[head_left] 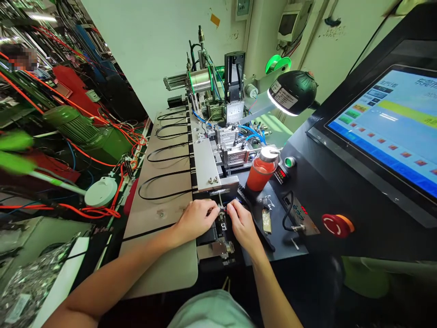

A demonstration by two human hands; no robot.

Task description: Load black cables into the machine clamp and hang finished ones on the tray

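Left hand (196,221) and right hand (241,223) extend forward, wrists angled inward, both grips clenched on a small part (222,208), too small to identify, above the machine's metal fixture (221,230).

The touchscreen (385,132) has a line of Chinese characters (426,82) cut off at its top right edge, beginning with what looks like 东莞市. Smaller Chinese text in a box (362,94) at the upper left of the screen is too small to read with certainty, as are the coloured buttons' labels. A white sticker (283,98) on the black lamp carries fine print, also unreadable. Red digits glow on a small readout (280,174) beside the orange bottle (261,169) and on a control panel (302,210), but neither number can be made out.
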